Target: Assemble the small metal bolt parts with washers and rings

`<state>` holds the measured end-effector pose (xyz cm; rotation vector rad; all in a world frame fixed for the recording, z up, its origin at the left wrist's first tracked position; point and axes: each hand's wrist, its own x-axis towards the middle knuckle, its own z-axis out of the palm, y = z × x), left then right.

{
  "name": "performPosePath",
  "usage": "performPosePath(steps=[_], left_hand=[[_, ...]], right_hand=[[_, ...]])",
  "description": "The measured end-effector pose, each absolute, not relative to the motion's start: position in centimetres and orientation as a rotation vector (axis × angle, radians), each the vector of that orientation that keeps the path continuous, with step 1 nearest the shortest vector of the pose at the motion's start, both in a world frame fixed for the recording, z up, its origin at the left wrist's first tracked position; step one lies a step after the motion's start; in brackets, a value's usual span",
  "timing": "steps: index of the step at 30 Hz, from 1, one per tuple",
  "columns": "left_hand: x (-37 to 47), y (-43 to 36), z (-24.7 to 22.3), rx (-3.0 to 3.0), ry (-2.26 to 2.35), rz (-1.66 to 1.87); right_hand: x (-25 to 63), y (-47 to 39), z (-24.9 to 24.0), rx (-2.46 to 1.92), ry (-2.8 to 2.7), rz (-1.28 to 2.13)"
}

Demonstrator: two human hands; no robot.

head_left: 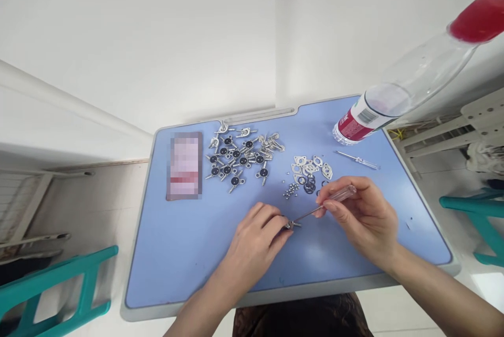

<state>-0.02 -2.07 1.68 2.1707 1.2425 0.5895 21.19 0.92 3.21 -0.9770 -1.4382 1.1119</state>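
Blue counter point(189, 253), white wall behind. Person seated at near edge, both hands over the middle of the counter.

Left hand point(258, 234): fingers curled, pinching a small metal fitting point(293, 225) down against the counter. The piece is mostly hidden under the fingertips; probably one of the winged parts, but too small to be sure.

Right hand point(362, 216): closed around a clear-handled screwdriver point(328, 201), shaft slanting down to the left, tip meeting the fitting.

Just beyond the hands: a little heap of tiny screws point(290, 190), dark rubber rings point(310, 187), and flat oval metal plates point(311, 166) lying loose together. Further left, a spread of assembled winged fittings with black centres point(238, 156). A phone point(184, 166) lies flat near the left edge.

A second small screwdriver point(357, 160) lies on the counter to the right, apart from the hands. Behind it stands a plastic bottle point(394, 101) with red label and red cap. Teal chair frames point(59, 284) stand on either side.
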Motion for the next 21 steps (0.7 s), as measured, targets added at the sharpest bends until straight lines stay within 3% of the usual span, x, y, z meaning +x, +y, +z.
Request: performPosePath(steps=[21], left_hand=[[0.23, -1.97, 1.7, 2.114, 1.276, 0.572]], right_hand=[[21.07, 0.94, 3.14, -1.001, -1.454, 1.069]])
